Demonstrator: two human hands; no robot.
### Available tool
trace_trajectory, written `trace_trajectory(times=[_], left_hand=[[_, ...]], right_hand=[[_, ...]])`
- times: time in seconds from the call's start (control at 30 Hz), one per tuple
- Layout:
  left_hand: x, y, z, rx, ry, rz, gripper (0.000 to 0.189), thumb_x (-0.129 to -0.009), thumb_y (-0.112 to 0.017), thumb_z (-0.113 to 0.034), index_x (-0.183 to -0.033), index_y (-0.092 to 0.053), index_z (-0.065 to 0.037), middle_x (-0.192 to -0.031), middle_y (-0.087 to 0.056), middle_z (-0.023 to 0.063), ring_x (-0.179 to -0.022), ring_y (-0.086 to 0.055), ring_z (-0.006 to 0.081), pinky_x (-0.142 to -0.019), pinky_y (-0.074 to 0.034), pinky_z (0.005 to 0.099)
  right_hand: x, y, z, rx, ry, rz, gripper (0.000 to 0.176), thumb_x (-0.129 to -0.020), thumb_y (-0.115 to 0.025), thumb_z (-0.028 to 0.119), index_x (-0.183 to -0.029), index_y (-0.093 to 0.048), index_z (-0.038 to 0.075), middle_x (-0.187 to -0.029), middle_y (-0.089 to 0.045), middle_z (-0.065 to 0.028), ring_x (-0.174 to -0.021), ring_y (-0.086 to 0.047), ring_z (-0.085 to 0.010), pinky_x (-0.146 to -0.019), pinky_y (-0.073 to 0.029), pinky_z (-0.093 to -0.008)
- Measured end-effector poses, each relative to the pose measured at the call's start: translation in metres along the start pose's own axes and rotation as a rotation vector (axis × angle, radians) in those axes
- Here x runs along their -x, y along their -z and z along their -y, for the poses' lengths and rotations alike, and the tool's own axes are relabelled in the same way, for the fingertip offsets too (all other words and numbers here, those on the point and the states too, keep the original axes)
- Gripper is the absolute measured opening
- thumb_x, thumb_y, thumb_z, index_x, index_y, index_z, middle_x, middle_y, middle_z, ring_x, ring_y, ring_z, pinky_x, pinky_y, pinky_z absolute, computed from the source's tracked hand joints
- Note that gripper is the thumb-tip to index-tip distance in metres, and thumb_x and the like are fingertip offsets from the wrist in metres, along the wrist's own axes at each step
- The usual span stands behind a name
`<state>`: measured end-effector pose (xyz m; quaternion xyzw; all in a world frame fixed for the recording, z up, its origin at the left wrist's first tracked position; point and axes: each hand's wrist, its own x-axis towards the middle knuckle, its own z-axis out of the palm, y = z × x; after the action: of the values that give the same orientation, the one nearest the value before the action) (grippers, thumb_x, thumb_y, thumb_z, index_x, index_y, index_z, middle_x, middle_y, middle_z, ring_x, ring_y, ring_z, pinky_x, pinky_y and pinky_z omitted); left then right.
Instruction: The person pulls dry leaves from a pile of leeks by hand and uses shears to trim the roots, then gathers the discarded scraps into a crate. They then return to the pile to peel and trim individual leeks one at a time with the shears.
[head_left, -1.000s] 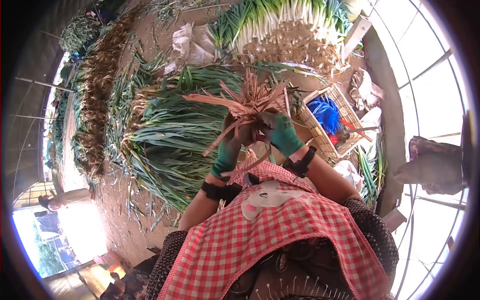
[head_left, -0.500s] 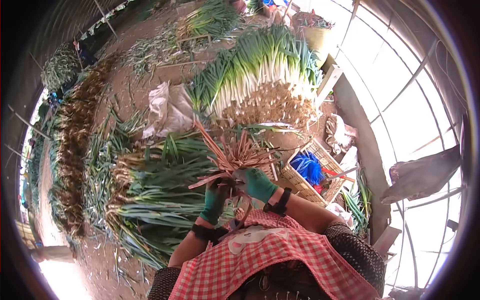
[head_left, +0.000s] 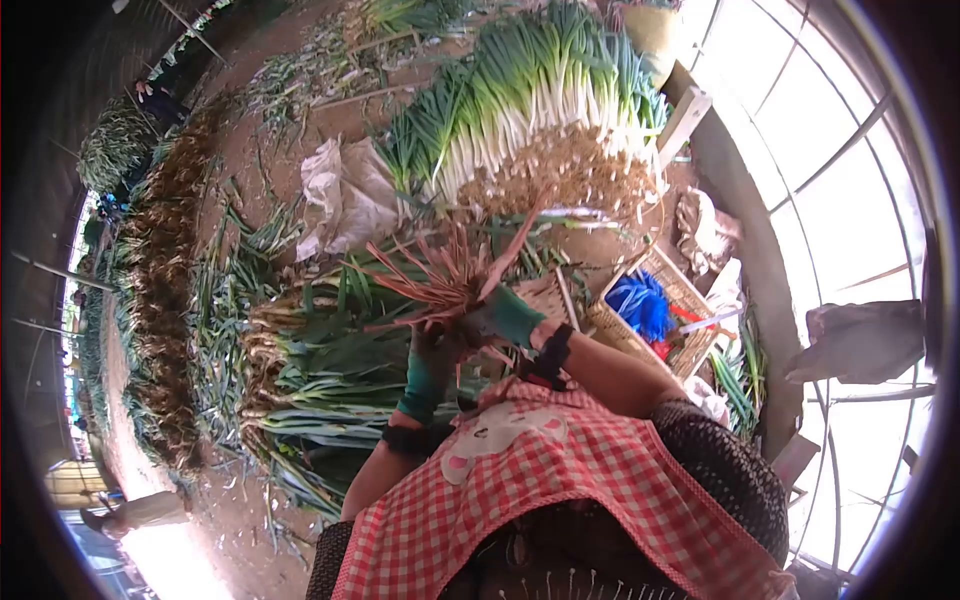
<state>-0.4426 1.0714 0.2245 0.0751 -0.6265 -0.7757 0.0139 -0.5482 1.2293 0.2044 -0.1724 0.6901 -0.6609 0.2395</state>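
A bundle of flat brown strips (head_left: 440, 278), like dried leaves or cut tape, fans upward in front of my apron. My left hand (head_left: 432, 350), in a green glove with dark fingers, is closed round the lower end of the bundle. Against the bundle's right side, my right hand (head_left: 503, 318), gloved alike, grips the strips near the same end. One broad strip slants up and right above it. The fingertips are partly hidden among the strips. Just left of my hands lie long green leeks (head_left: 340, 415) with their leaves toward me.
A large row of leeks (head_left: 560, 90) with white stems and roots lies ahead. Right of my hands stands a woven basket (head_left: 607, 325) holding blue ties (head_left: 642, 306). A pale sack (head_left: 345, 200) lies on the soil. Far left, a person (head_left: 160, 103) is near a leek pile.
My view has shifted, so the surroundings sit differently. The bundle has turned in my hands: long strips that pointed up-left now spread otherwise, and a broad one points up-right.
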Motion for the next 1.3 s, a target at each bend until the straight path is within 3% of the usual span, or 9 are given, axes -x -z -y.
trace_trajectory(times=[0.17,0.3,0.57,0.7,0.83,0.93,1.0,1.13,1.3], left_hand=[[-0.004,0.019,0.01,-0.179,0.135,-0.23,0.029,-0.096,-0.062,-0.013,-0.121,-0.053,-0.002,-0.105,-0.062,0.0063,-0.092,-0.059,0.0106,-0.07,-0.051,0.0268],[-0.011,0.035,0.024,-0.205,0.139,-0.324,0.025,-0.097,-0.06,-0.013,-0.117,-0.056,0.0,-0.1,-0.063,0.0074,-0.086,-0.061,0.012,-0.069,-0.052,0.0288],[-0.042,0.094,0.016,-0.743,-0.269,-0.046,0.042,-0.095,-0.059,-0.007,-0.134,-0.049,-0.001,-0.094,-0.062,0.0069,-0.079,-0.059,0.0133,-0.065,-0.049,0.0291],[-0.051,0.123,-0.006,-0.233,-0.029,-0.021,0.058,-0.092,-0.06,-0.003,-0.146,-0.038,-0.004,-0.1,-0.061,0.0069,-0.08,-0.059,0.014,-0.067,-0.049,0.0273],[-0.066,0.169,-0.009,-0.575,-0.126,-0.003,0.034,-0.097,-0.049,0.001,-0.131,-0.052,-0.005,-0.117,-0.061,0.0054,-0.103,-0.062,0.0168,-0.083,-0.053,0.0295],[-0.076,0.184,-0.011,0.243,0.27,-0.097,0.03,-0.095,-0.051,0.004,-0.124,-0.056,-0.002,-0.115,-0.061,0.0072,-0.105,-0.062,0.0174,-0.084,-0.053,0.0283],[-0.082,0.184,-0.022,0.089,0.086,-0.104,0.031,-0.093,-0.053,0.005,-0.122,-0.058,-0.002,-0.114,-0.062,0.0092,-0.104,-0.063,0.021,-0.084,-0.053,0.0301],[-0.093,0.196,-0.071,-1.102,-0.358,0.009,0.022,-0.095,-0.055,-0.013,-0.113,-0.06,-0.003,-0.112,-0.065,0.0151,-0.094,-0.066,0.0315,-0.073,-0.052,0.0384],[-0.118,0.213,-0.058,-1.252,-0.531,0.152,0.025,-0.095,-0.053,-0.015,-0.116,-0.061,-0.002,-0.113,-0.064,0.0182,-0.094,-0.064,0.0357,-0.074,-0.052,0.0397]], right_hand=[[-0.018,-0.052,-0.025,0.291,0.288,-0.287,0.036,-0.077,-0.071,0.022,-0.109,-0.065,0.007,-0.1,-0.063,-0.0202,-0.095,-0.061,-0.0404,-0.084,-0.05,-0.0469],[-0.032,-0.065,-0.011,0.398,-0.039,-0.194,0.057,-0.07,-0.076,0.022,-0.119,-0.053,0.007,-0.114,-0.055,-0.0223,-0.102,-0.058,-0.0475,-0.086,-0.049,-0.051],[-0.101,-0.085,-0.048,0.703,0.06,-0.173,0.047,-0.074,-0.073,0.034,-0.108,-0.057,0.005,-0.105,-0.061,-0.0195,-0.091,-0.062,-0.0421,-0.075,-0.052,-0.0497],[-0.127,-0.109,-0.019,1.07,0.203,0.365,0.053,-0.073,-0.071,0.024,-0.119,-0.057,0.003,-0.114,-0.057,-0.0252,-0.091,-0.063,-0.0409,-0.078,-0.052,-0.0462],[-0.143,-0.147,-0.03,0.57,0.511,0.113,0.046,-0.077,-0.067,0.015,-0.12,-0.057,0.002,-0.115,-0.059,-0.0232,-0.097,-0.061,-0.0384,-0.086,-0.05,-0.044],[-0.139,-0.126,0.008,0.461,0.496,0.18,0.038,-0.086,-0.066,0.004,-0.122,-0.057,0.001,-0.117,-0.061,-0.0165,-0.099,-0.064,-0.0246,-0.084,-0.051,-0.0338],[-0.144,-0.102,0.044,0.093,0.134,0.195,0.034,-0.089,-0.065,0.011,-0.121,-0.059,0.001,-0.101,-0.064,-0.0139,-0.097,-0.066,-0.021,-0.081,-0.052,-0.0325],[-0.183,-0.094,0.004,-0.054,0.157,0.108,0.027,-0.095,-0.062,0.014,-0.119,-0.061,0.003,-0.095,-0.066,-0.0071,-0.097,-0.065,-0.0133,-0.083,-0.053,-0.0266],[-0.193,-0.097,-0.004,-0.185,0.038,0.174,0.029,-0.094,-0.063,0.014,-0.121,-0.061,0.003,-0.101,-0.066,-0.0071,-0.1,-0.064,-0.0141,-0.085,-0.052,-0.0275]])
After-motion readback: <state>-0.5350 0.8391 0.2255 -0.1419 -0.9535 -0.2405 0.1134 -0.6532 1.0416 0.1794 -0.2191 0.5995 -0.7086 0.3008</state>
